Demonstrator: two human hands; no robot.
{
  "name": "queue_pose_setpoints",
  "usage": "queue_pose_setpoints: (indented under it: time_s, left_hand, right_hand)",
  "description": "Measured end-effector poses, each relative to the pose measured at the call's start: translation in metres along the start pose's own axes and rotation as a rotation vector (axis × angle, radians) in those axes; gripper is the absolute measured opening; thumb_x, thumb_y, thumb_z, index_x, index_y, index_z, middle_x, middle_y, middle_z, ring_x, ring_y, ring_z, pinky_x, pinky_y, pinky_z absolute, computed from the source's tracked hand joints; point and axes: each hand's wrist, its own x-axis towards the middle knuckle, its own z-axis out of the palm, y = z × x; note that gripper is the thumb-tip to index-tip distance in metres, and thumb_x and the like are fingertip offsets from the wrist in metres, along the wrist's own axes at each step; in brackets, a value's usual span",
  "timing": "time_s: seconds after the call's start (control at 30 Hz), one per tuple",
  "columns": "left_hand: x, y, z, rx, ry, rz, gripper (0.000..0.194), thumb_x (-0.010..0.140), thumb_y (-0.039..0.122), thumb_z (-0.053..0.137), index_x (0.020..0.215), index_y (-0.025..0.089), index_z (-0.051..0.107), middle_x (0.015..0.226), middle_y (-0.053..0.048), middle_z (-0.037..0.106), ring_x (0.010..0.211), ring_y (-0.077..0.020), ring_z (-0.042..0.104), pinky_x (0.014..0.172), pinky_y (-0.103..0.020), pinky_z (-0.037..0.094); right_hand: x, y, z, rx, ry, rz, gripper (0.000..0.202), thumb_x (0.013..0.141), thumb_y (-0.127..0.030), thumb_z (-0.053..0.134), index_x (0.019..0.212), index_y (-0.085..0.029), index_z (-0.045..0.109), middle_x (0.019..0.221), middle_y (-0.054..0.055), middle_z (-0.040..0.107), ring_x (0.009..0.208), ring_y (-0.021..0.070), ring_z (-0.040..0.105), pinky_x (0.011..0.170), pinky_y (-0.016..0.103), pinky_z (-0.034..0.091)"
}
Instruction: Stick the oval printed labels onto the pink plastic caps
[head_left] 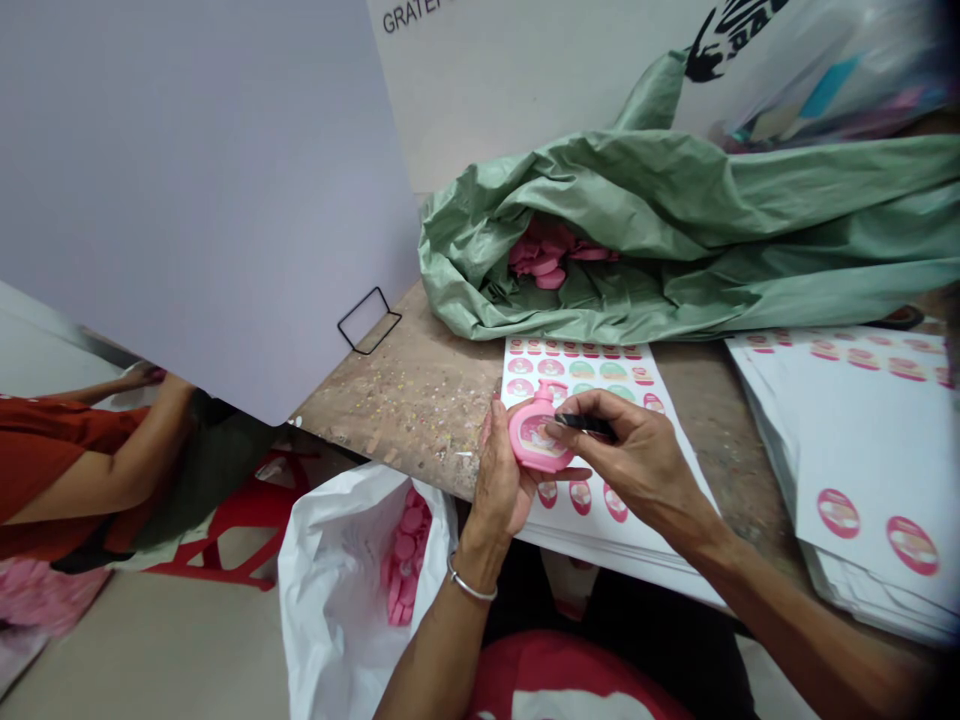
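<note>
My left hand [501, 480] holds a pink bottle-shaped plastic piece [531, 458] with a round picture label on its face. My right hand [626, 450] grips a thin black tool [598, 428], its tip against the label's right side. Both hands are over a sticker sheet [637, 515] with rows of round pink and green stickers, on a stack at the table's front edge. Behind the sheet, a green sack [675, 200] lies open with pink pieces [547, 265] inside.
A white bag [322, 570] of pink pieces [407, 550] stands below the table edge. More sticker sheets [877, 470] lie right. A grey panel [225, 180] with a black wire stand [369, 322] is left; beyond it, a person in an orange shirt [45, 460] is near a red stool [244, 525].
</note>
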Motion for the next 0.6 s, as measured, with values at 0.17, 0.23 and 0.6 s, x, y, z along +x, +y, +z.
queue_pose_setpoints:
  time_s: [0.17,0.23,0.6]
  left_hand:
    - [-0.0002,0.0004,0.0014,-0.004,0.009,0.003,0.056,0.093,0.059,0.04,0.11,0.012,0.066,0.098,-0.013,0.071,0.094,-0.0275,0.068,0.074,-0.043,0.06]
    - [-0.0006,0.0012,0.0022,-0.005,0.006,0.003,0.056,0.093,0.059,0.038,0.111,0.013,0.065,0.097,-0.013,0.072,0.091,-0.0269,0.069,0.073,-0.043,0.061]
    - [-0.0022,0.0012,0.001,-0.03,-0.045,0.003,0.061,0.093,0.061,0.037,0.114,0.01,0.063,0.1,-0.016,0.071,0.099,-0.0292,0.067,0.071,-0.041,0.061]
  right_hand:
    - [0.0006,-0.0001,0.0004,-0.027,0.013,-0.007,0.031,0.072,-0.048,0.074,0.075,-0.019,0.063,0.072,0.002,0.063,0.065,0.0134,0.057,0.059,0.024,0.05]
    - [0.0007,-0.0002,0.0004,-0.04,0.017,-0.012,0.031,0.072,-0.048,0.073,0.075,-0.019,0.063,0.072,0.002,0.063,0.065,0.0137,0.057,0.06,0.025,0.05]
    - [-0.0001,0.0009,0.0005,-0.042,0.019,-0.013,0.023,0.074,-0.042,0.073,0.076,-0.021,0.064,0.073,0.001,0.064,0.066,0.0145,0.058,0.062,0.026,0.05]
